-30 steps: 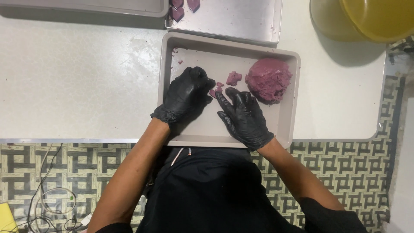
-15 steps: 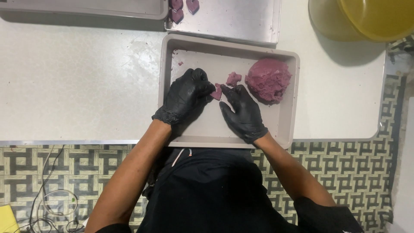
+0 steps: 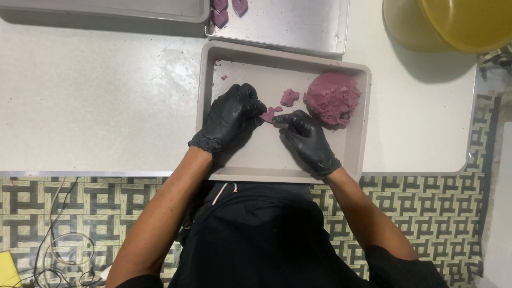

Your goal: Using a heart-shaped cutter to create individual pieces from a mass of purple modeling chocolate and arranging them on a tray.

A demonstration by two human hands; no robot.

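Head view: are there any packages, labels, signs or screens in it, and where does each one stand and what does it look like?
None in view: no package, label, sign or screen. Only a grey tray with purple dough, a steel tray, a yellow bowl, and gloved hands, left hand and right hand, pinching a small dough piece.

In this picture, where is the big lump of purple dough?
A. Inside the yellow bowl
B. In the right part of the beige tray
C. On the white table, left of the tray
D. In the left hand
B: the big lump of purple dough sits in the right part of the beige tray, apart from both gloved hands.
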